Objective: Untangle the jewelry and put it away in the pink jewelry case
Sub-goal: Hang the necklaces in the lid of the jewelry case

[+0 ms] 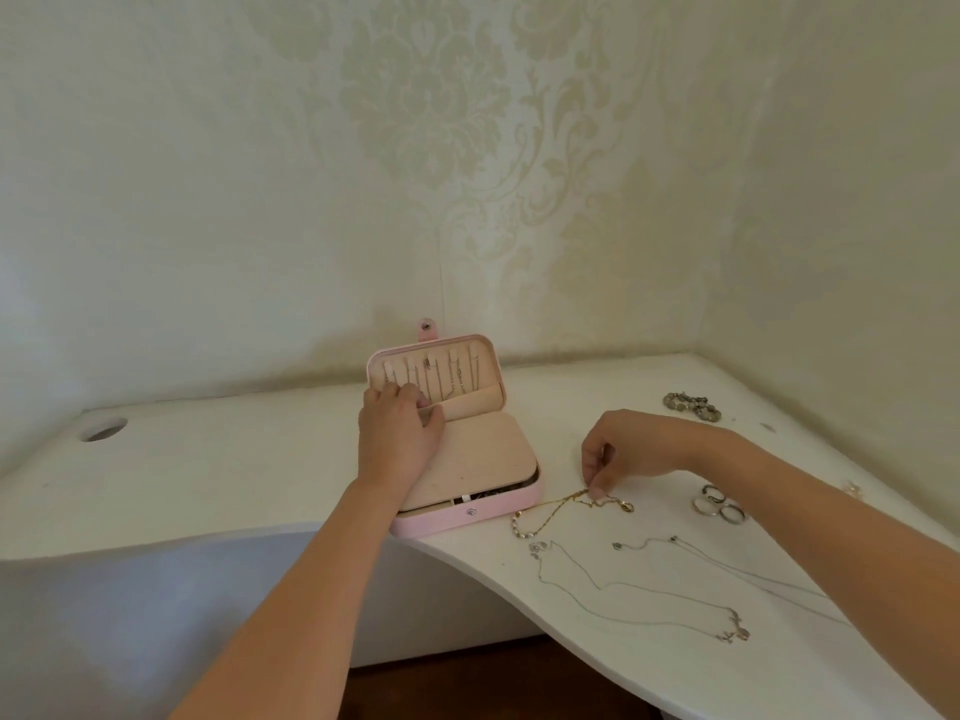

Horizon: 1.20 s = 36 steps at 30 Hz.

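The pink jewelry case (460, 519) stands open on the white desk, its lid upright with several chains hanging on hooks inside. My left hand (397, 433) rests at the lid's lower pocket, fingers curled onto its edge. My right hand (605, 457) pinches a gold chain (558, 504) that lies just right of the case, one end trailing toward a beaded section. A beige padded flap (478, 462) covers the case's lower tray.
Thin silver necklaces (649, 595) lie spread near the desk's curved front edge. Several rings (719, 504) sit at the right, a grey beaded bracelet (691, 406) farther back. A round cable hole (104, 428) is at the desk's left. Walls close off the back and right.
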Motion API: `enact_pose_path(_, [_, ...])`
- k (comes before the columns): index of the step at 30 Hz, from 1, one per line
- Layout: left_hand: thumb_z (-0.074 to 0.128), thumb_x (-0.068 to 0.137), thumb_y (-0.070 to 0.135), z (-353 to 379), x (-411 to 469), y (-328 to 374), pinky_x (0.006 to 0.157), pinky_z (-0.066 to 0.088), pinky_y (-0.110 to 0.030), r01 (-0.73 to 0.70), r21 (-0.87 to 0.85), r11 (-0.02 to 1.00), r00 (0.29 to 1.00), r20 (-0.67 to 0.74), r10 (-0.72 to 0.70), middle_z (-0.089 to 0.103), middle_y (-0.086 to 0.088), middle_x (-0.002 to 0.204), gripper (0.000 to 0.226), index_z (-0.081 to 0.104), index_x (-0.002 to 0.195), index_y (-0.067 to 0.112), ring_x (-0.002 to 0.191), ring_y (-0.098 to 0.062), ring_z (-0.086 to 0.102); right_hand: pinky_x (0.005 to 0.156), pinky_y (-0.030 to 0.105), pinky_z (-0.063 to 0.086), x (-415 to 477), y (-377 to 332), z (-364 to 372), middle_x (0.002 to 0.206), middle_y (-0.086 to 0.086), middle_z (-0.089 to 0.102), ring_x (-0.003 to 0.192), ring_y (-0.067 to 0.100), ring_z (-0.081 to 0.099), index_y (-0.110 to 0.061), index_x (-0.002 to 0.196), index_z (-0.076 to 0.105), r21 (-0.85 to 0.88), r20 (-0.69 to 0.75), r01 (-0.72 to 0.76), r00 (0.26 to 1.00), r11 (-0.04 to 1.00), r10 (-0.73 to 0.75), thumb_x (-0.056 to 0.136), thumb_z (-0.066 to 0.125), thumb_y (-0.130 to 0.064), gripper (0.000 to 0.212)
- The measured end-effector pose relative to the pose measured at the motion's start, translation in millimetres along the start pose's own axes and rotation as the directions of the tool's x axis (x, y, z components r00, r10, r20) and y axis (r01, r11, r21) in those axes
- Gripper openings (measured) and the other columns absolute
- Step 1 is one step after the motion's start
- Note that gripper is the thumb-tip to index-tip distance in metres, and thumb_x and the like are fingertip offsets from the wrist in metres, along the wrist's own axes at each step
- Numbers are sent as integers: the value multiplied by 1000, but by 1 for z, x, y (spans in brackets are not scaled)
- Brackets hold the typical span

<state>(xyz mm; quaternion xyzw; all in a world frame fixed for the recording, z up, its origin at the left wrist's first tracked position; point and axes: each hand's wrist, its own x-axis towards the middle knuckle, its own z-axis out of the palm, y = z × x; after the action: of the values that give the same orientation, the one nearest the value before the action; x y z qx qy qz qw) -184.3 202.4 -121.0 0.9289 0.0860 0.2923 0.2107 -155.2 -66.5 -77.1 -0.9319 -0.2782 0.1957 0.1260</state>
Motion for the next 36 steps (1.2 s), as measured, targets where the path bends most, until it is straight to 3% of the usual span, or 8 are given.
enact_pose_path(6, [57,89,32,0,-2,1,84,30,-39,22,89,996,999,-26,-20,59,-10,103,22,65,94,12,100,-32,45,65,17,38,-6,0,4,82,-13,55,76,9,50,-24,82,54,-104,14,21,1000,994,-19,94,56,-25,12])
enact_pose_path(10, [55,90,31,1,-2,0,86,32,-40,25,90,996,1000,-12,-24,58,-11,106,23,64,97,11,102,-32,44,84,27,53,-13,10,1,81,1,67,80,13,64,-10,85,54,531,-83,131,991,837,-103,95,53,-5,11])
enact_pose_path(16, [54,90,31,1,-1,1,85,33,-39,32,92,995,999,8,-32,57,-12,108,24,63,98,10,102,-32,44,83,34,53,-13,12,-5,73,5,60,71,19,60,-5,92,56,814,-30,113,988,570,-153,93,53,0,6])
enact_pose_path(18, [54,91,30,1,-1,0,85,33,-38,34,89,995,999,13,-35,57,-12,108,24,63,99,10,102,-31,44,74,30,53,-11,13,-8,72,3,58,64,17,56,-6,95,59,798,-9,81,992,597,-123,94,52,-2,7])
enact_pose_path(23, [53,91,30,1,0,0,85,34,-39,34,76,997,999,22,-35,57,-12,108,24,63,100,10,102,-31,43,57,16,43,-11,14,-13,72,-4,58,58,7,49,-13,97,64,409,-35,17,999,912,-3,85,63,-1,17])
enact_pose_path(28, [53,90,29,1,0,-1,83,35,-38,32,77,997,999,22,-33,57,-12,107,23,63,98,9,100,-31,44,60,7,39,-12,9,-19,89,-11,58,67,2,48,-22,97,66,-91,-335,15,941,996,-45,86,55,0,27])
enact_pose_path(31, [52,91,29,1,0,0,83,35,-38,33,70,997,999,26,-35,57,-11,107,23,62,99,10,99,-30,43,56,8,39,-14,1,-31,77,-12,60,64,5,53,-17,83,68,36,-467,25,884,999,-5,93,59,-21,14])
enact_pose_path(36, [51,91,30,0,0,-1,82,35,-37,24,80,997,999,25,-26,57,-10,107,24,62,101,11,100,-29,43,72,22,51,-21,-19,-63,50,1,54,46,10,53,-14,59,44,371,-226,-53,963,927,145,91,48,-56,53])
